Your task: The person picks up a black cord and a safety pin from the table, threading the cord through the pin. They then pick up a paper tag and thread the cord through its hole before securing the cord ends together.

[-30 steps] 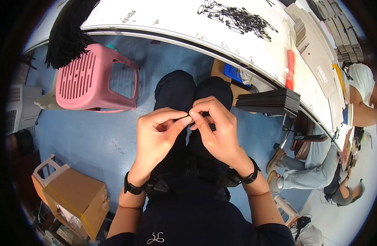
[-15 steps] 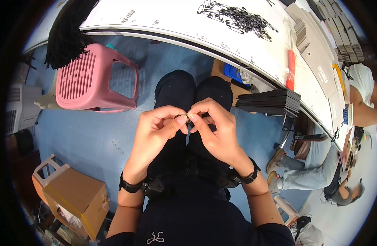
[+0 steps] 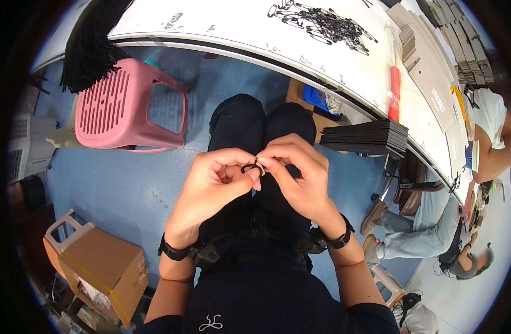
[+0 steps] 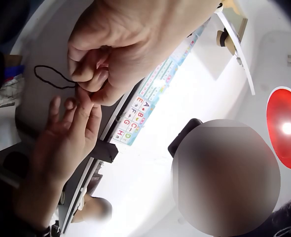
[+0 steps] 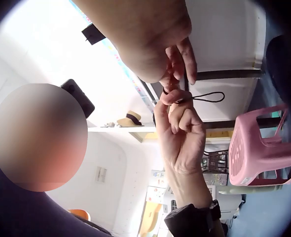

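Observation:
Both hands meet over the dark-trousered lap in the head view. My left hand pinches a thin black cord between thumb and fingers, and a small ring of it curves over the thumb tip. Opposite, my right hand pinches the same cord just above that ring with thumb and forefinger. A longer closed loop of the cord sticks out beyond the fingers in the left wrist view, and the cord loop shows in the right wrist view too. Fingers hide where the strands cross.
A white table runs along the front, bearing a heap of black safety pins and a bundle of black cords hanging over its edge. A pink stool, a stack of black cards and a cardboard box stand around. Another person sits at right.
The fingertips were pressed together with the cord mostly hidden; now a black ring of cord shows between them. The left thumb has moved down, and the right hand has shifted slightly right.

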Tool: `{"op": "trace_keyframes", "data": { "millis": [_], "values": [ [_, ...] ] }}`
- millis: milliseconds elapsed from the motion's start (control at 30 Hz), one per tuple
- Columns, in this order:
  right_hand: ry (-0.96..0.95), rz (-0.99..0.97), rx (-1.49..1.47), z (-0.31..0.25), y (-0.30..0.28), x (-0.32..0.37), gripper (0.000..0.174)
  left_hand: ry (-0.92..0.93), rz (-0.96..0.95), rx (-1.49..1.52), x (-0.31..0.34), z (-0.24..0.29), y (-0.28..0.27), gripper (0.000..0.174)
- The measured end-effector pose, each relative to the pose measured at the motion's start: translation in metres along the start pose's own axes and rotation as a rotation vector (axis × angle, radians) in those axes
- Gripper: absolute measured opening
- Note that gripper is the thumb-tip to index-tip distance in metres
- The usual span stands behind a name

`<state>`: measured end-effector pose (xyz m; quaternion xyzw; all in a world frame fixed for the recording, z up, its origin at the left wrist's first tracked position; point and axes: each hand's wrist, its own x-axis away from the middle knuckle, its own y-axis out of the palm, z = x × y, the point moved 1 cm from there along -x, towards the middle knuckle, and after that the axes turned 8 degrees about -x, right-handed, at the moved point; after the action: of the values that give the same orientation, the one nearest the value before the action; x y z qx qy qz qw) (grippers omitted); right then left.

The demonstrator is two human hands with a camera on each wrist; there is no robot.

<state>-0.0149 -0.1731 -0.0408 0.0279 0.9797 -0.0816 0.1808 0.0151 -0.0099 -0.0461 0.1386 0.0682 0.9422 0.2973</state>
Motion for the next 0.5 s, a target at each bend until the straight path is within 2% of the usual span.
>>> {"op": "trace_keyframes", "data": {
  "millis": [133, 333, 400, 500],
  "values": [
    [-0.068, 0.004, 0.093, 0.0027, -0.0026, 0.0027, 0.012, 0.025, 0.035, 0.000, 0.0003, -0.0026, -0.0005, 0.013],
    [-0.265, -0.005, 0.317, -0.0013, -0.0080, 0.0021, 0.017, -0.013, 0.041, 0.117, -0.0016, 0.0013, 0.0017, 0.011],
    [-0.331, -0.042, 0.394, -0.0016, -0.0088, 0.0015, 0.016, 0.038, 0.107, 0.074, -0.0022, -0.0013, 0.0044, 0.010],
    [-0.306, -0.052, 0.401, -0.0054, -0.0072, 0.0012, 0.014, 0.003, 0.098, 0.084, -0.0002, -0.0007, 0.0019, 0.011]
  ]
}}
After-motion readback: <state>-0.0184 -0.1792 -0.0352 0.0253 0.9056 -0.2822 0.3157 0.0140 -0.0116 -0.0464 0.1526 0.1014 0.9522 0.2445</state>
